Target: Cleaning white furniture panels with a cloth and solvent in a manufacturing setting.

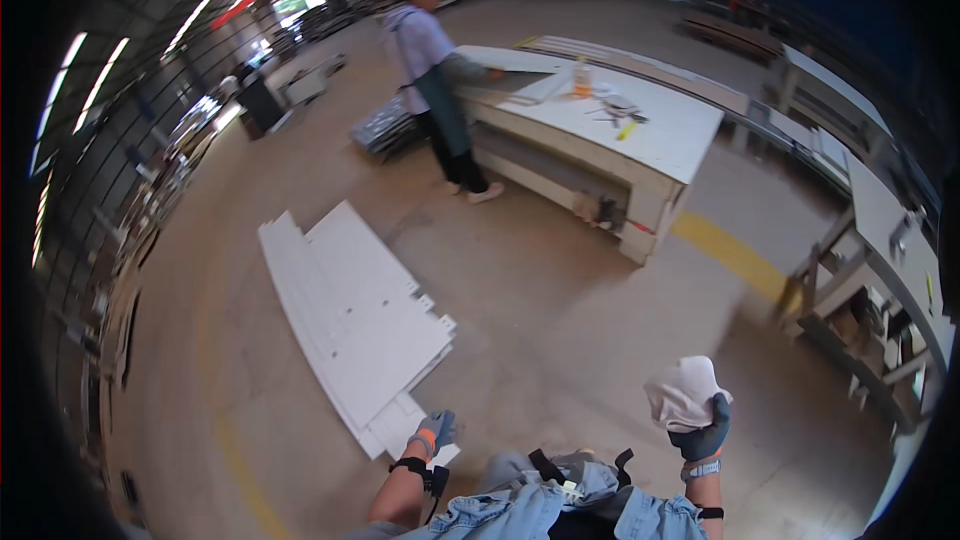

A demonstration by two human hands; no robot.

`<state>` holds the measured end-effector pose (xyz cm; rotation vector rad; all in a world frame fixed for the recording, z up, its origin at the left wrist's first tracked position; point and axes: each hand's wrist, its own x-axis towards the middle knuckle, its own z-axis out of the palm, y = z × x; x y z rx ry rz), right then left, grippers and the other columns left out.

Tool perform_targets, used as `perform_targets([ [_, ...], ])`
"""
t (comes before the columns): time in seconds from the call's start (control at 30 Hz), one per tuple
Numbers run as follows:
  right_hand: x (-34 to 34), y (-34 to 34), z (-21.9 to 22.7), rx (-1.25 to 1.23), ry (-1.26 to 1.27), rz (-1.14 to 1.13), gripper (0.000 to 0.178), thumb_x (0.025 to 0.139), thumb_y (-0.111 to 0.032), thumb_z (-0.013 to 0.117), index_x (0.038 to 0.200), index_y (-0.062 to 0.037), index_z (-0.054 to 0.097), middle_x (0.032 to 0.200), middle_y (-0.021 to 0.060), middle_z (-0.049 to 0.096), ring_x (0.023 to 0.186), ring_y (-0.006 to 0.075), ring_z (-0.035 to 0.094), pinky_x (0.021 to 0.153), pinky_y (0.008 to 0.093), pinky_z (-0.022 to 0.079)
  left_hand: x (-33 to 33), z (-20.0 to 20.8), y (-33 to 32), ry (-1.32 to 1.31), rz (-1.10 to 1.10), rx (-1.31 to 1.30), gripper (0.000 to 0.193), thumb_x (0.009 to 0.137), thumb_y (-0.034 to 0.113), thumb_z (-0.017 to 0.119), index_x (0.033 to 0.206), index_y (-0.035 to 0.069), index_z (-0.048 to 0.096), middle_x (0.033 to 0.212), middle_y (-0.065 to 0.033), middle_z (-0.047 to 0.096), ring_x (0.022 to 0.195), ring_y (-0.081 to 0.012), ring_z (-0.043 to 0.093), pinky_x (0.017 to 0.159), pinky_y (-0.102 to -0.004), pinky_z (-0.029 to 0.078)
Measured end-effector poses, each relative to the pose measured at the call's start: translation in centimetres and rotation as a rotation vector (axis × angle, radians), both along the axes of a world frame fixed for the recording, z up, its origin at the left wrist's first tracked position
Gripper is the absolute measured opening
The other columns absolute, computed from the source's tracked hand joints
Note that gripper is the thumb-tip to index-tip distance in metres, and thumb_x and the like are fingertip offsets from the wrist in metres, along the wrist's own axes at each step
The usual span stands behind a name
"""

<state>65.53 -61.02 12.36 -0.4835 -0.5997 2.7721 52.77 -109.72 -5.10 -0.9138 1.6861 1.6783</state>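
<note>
My right hand (703, 430), in a dark grey and orange work glove, is closed around a crumpled off-white cloth (685, 393). It holds the cloth up at the lower right, above the concrete floor. At the lower middle my left hand (436, 430), gloved the same way, hangs in front of the near end of some white panels (365, 315). I see nothing in that hand; its fingers are too small and blurred to tell their shape. The panels lie stacked unevenly on the floor, with small holes and notched tabs along the right edge.
A co-worker (430, 80) in a dark apron stands at a white-topped workbench (680, 145) with an orange bottle (582, 80) and tools. More benches (875, 200) line the right side. Yellow floor lines (735, 255) run past the bench; metal parts (385, 128) are piled behind the co-worker.
</note>
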Motion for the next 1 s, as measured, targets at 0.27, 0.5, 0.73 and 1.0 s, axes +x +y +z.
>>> perform_targets([
  [0.27, -4.8, 8.8, -0.5, 0.009, 0.003, -0.117, 0.061, 0.088, -0.041, 0.053, 0.135, -0.0052, 0.04, 0.135, 0.0132, 0.046, 0.12, 0.0313, 0.047, 0.102, 0.0463, 0.037, -10.4, 1.9, 10.7, 0.056, -0.487, -0.226, 0.037, 0.087, 0.043, 0.051, 0.093, 0.008, 0.06, 0.076, -0.008, 0.061, 0.064, -0.0183, 0.059, 0.054, -0.0329, 0.046],
  [0.5, -5.0, 17.7, -10.3, 0.668, -0.474, -0.412, 0.061, 0.089, -0.042, 0.05, 0.137, -0.0054, 0.037, 0.132, 0.014, 0.048, 0.114, 0.0324, 0.05, 0.099, 0.0457, 0.038, -13.7, -2.4, 11.4, -0.39, -0.203, -0.282, 0.029, 0.084, 0.043, 0.054, 0.081, 0.015, 0.061, 0.07, -0.0078, 0.06, 0.053, -0.0223, 0.056, 0.046, -0.0375, 0.043],
  [0.73, -14.8, 22.2, -2.6, 0.095, -0.271, -0.259, 0.062, 0.089, -0.043, 0.049, 0.137, -0.0057, 0.037, 0.131, 0.0141, 0.049, 0.114, 0.032, 0.05, 0.099, 0.0458, 0.038, -23.9, -7.6, 20.4, -0.322, -0.339, -0.379, 0.038, 0.088, 0.044, 0.047, 0.078, 0.012, 0.064, 0.076, -0.0105, 0.065, 0.062, -0.027, 0.063, 0.056, -0.0386, 0.05],
  [1.0, -24.0, 35.2, -1.6, 0.219, -0.271, -0.017, 0.063, 0.089, -0.045, 0.049, 0.137, -0.0061, 0.037, 0.131, 0.0143, 0.049, 0.113, 0.0316, 0.05, 0.098, 0.0459, 0.039, -38.4, -1.6, 50.0, 0.284, -1.058, -0.688, 0.044, 0.087, 0.037, 0.04, 0.103, 0.004, 0.064, 0.108, -0.019, 0.063, 0.097, -0.0373, 0.06, 0.084, -0.0434, 0.047],
])
